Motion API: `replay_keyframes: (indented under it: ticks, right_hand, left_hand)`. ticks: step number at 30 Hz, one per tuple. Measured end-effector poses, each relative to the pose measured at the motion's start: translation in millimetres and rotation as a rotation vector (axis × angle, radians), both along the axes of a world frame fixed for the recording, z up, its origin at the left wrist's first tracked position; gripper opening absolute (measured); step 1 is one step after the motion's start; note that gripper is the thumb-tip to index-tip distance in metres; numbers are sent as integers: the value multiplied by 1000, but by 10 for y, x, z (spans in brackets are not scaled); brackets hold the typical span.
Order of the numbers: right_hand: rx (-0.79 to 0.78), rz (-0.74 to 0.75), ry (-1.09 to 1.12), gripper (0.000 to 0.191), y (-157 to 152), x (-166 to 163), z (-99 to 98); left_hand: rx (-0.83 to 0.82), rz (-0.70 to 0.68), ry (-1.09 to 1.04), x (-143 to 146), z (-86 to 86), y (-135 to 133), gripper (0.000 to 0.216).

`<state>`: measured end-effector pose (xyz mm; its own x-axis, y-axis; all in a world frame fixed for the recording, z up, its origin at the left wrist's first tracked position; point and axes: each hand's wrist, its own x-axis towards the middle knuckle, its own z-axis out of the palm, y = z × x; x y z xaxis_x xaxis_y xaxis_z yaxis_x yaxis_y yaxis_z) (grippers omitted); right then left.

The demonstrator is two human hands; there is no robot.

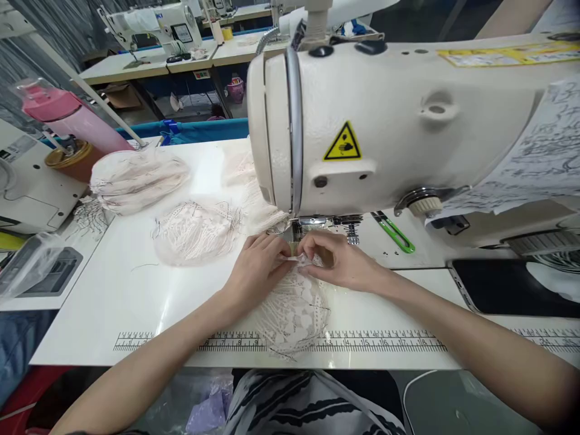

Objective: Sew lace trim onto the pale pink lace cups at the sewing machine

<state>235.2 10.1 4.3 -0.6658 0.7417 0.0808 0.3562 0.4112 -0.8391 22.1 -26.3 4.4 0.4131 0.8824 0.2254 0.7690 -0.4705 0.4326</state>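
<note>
A pale lace piece (pixel 294 314) lies on the white table just in front of the sewing machine's (pixel 312 232) needle area, its lower part hanging toward the printed ruler. My left hand (pixel 260 263) pinches the top edge of this lace from the left. From the right, my right hand (pixel 333 257) pinches the same edge between thumb and fingertips. Both sets of fingertips are close together, right before the presser foot. The needle itself is hidden behind the hands and machine head. Another round lace piece (pixel 194 232) rests left of my left hand.
A stack of pale fabric pieces (pixel 138 178) lies at the back left, near a pink bottle (pixel 77 115). Green thread snips (pixel 394 232) sit right of the needle area. A dark phone (pixel 507 284) lies at the right. The machine head (pixel 385 133) overhangs the work.
</note>
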Motion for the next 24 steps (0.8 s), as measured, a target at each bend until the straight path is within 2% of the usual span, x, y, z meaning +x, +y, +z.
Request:
replay_keyframes:
  ticks: [2,4,6,8,10,12,15,17,19,21,24]
  right_hand:
    - [-127,-31,74,22,2,5,38]
    - [-186,-69,131,25,13,10,65]
    - [-211,-113,142,27,33,18,68]
    - [-170,-179,101,25,60,29,41]
    - [-27,-263,38,20,82,45,-5]
    - [183,-317,-65,17,89,63,-49]
    - [511,-285,-264,28,54,86,-76]
    - [690,-219,-383,35,11,89,-71]
    - [816,-175,-479,39,-31,81,-61]
    - [888,-168,-567,41,-60,63,-58]
    - [915,-183,-652,42,-78,41,-70]
  left_hand:
    - [-30,14,-30,-1,17,-14,3]
    - [-59,53,-50,-12,43,-21,5]
    - [-99,96,-82,-33,62,-16,7]
    - [-133,130,-106,-60,71,3,7]
    - [-152,166,-92,-88,79,25,10]
    - [-117,212,-9,-107,104,40,16]
    - [122,241,187,-94,177,17,24]
    - [286,162,275,-49,214,-28,24]
    - [355,19,317,13,205,-78,25]
    - [384,-95,342,69,140,-110,29]
    - [433,-139,374,112,-2,-101,39]
